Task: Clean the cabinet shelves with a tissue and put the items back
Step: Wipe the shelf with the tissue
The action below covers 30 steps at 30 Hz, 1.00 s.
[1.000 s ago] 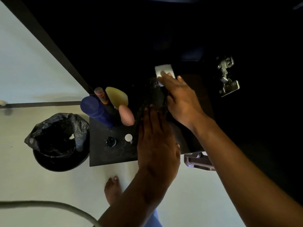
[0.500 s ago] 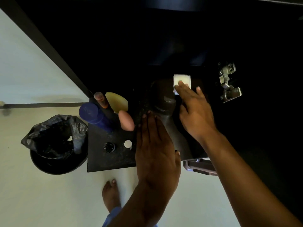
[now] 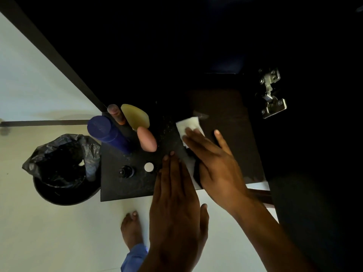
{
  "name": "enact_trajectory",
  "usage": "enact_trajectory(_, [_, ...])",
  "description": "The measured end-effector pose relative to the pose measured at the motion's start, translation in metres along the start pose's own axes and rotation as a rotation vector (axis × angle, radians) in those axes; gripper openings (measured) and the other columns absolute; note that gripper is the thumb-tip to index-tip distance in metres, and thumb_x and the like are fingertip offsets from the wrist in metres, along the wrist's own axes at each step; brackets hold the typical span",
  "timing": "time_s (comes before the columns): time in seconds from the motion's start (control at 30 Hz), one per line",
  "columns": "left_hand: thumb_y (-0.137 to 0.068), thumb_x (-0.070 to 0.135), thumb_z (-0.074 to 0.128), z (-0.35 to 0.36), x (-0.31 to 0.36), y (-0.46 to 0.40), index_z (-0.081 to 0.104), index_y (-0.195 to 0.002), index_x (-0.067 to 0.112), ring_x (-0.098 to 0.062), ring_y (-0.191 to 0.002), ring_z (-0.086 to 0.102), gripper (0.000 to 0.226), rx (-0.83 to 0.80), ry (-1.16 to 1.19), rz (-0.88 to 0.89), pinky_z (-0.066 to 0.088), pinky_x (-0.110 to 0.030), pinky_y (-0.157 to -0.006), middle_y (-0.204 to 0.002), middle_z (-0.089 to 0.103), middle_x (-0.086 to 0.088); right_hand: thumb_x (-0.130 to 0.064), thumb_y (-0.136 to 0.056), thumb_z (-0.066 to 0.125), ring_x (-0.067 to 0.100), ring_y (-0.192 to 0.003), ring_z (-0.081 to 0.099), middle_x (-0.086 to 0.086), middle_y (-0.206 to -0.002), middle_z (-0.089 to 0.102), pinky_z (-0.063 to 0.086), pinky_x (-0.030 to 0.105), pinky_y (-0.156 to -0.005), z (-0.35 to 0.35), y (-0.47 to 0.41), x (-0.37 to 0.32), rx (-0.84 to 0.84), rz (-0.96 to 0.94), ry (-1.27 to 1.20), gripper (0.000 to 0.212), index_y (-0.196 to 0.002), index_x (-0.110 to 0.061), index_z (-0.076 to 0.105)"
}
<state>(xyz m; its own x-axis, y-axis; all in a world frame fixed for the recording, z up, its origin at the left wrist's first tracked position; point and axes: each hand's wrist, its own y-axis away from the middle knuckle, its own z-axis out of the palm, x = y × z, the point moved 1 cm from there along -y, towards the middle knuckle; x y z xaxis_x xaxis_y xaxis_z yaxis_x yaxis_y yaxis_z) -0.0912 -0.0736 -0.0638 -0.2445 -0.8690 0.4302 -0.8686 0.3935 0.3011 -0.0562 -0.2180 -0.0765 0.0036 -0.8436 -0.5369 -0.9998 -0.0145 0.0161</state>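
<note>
One tissue sits under the flat, spread right hand, now nearer the four bottles; left hand flat on the shelf

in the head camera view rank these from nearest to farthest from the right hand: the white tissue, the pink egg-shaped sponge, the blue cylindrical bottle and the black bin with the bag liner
1. White tissue: under the fingers of the right hand.
2. Pink egg-shaped sponge: just to the left of the tissue.
3. Blue cylindrical bottle: farther left, at the shelf's edge.
4. Black bin with the bag liner: on the floor, far left.
</note>
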Motion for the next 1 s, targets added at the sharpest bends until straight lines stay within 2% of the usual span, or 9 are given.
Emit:
enact_trajectory(0.1, [-0.074,0.053,0.082,0.000,-0.001,0.002,0.020,-0.164,0.000,-0.034,-0.158,0.025,0.121,-0.005,-0.029,0.007,0.033,-0.045,-0.123,-0.172,0.020,-0.018,0.000,-0.090,0.055,-0.008,-0.151,0.017,-0.002,-0.157,0.049,0.015,0.050,-0.130,-0.014,0.013,0.004,0.068,0.078,0.060,0.062,-0.149,-0.019,0.054])
enact_trajectory(0.27, [-0.083,0.052,0.073,-0.001,-0.001,0.005,0.014,-0.164,0.000,-0.033,-0.162,0.014,0.113,-0.002,-0.045,0.041,0.027,-0.045,-0.128,-0.174,0.011,-0.018,0.001,-0.093,0.058,0.005,-0.152,0.027,-0.001,-0.163,0.041,0.003,0.037,-0.131,-0.025,-0.036,0.021,0.085,0.192,0.149,0.065,-0.154,-0.020,0.047])
enact_trajectory(0.37, [-0.083,0.050,0.074,-0.002,0.000,0.009,0.014,-0.164,0.000,-0.032,-0.162,0.010,0.113,-0.005,-0.028,0.037,0.027,-0.046,-0.128,-0.174,0.010,-0.017,0.001,-0.095,0.052,0.014,-0.154,0.032,0.004,-0.163,0.041,0.008,0.040,-0.131,-0.017,-0.051,0.015,0.065,0.162,0.130,0.060,-0.153,-0.014,0.048])
enact_trajectory(0.47, [-0.081,0.045,0.072,0.002,0.003,0.022,0.016,-0.163,-0.003,-0.034,-0.162,0.013,0.111,0.002,-0.026,0.050,0.032,-0.049,-0.126,-0.174,0.013,-0.019,0.003,-0.087,0.050,0.021,-0.148,0.043,0.008,-0.157,0.050,0.016,0.046,-0.129,-0.006,-0.026,0.003,0.047,0.028,0.113,0.061,-0.147,-0.010,0.056])
enact_trajectory(0.53, [-0.081,0.045,0.067,0.007,0.002,0.030,0.017,-0.163,-0.004,-0.036,-0.161,0.017,0.108,-0.008,-0.039,0.051,0.035,-0.050,-0.124,-0.173,0.014,-0.021,0.004,-0.088,0.054,0.019,-0.150,0.041,0.005,-0.157,0.049,0.019,0.050,-0.129,0.000,0.006,-0.005,-0.012,-0.041,0.097,0.061,-0.147,-0.012,0.056])
enact_trajectory(0.7, [-0.074,0.043,0.080,0.018,-0.009,0.037,0.031,-0.158,-0.007,-0.041,-0.155,0.031,0.110,-0.011,-0.046,0.058,0.045,-0.054,-0.116,-0.168,0.027,-0.024,0.002,-0.088,0.050,0.006,-0.153,0.032,-0.005,-0.162,0.042,0.025,0.052,-0.126,-0.001,0.068,-0.011,-0.108,-0.068,0.105,0.066,-0.151,-0.018,0.052])
enact_trajectory(0.83, [-0.078,0.040,0.075,0.014,-0.010,0.042,0.024,-0.161,-0.006,-0.038,-0.160,0.019,0.108,-0.003,-0.070,0.086,0.036,-0.050,-0.124,-0.172,0.017,-0.022,0.003,-0.089,0.054,0.006,-0.152,0.032,-0.003,-0.161,0.044,0.015,0.053,-0.129,-0.015,0.045,0.008,-0.010,0.076,0.157,0.069,-0.153,-0.022,0.048])
enact_trajectory(0.93, [-0.082,0.037,0.071,0.020,-0.012,0.040,0.022,-0.162,-0.003,-0.035,-0.161,0.015,0.103,-0.008,-0.063,0.057,0.023,-0.045,-0.129,-0.174,0.014,-0.019,0.000,-0.091,0.062,0.009,-0.151,0.034,-0.001,-0.160,0.045,0.006,0.042,-0.131,-0.021,0.009,0.019,0.101,0.211,0.211,0.067,-0.153,-0.021,0.048])
enact_trajectory(1.0, [-0.083,0.036,0.069,0.022,-0.014,0.040,0.021,-0.163,-0.002,-0.035,-0.161,0.015,0.101,-0.006,-0.052,0.070,0.022,-0.044,-0.129,-0.174,0.013,-0.019,-0.001,-0.093,0.060,0.014,-0.151,0.036,0.001,-0.161,0.045,0.005,0.037,-0.130,-0.018,-0.003,0.017,0.115,0.250,0.213,0.062,-0.152,-0.019,0.049])
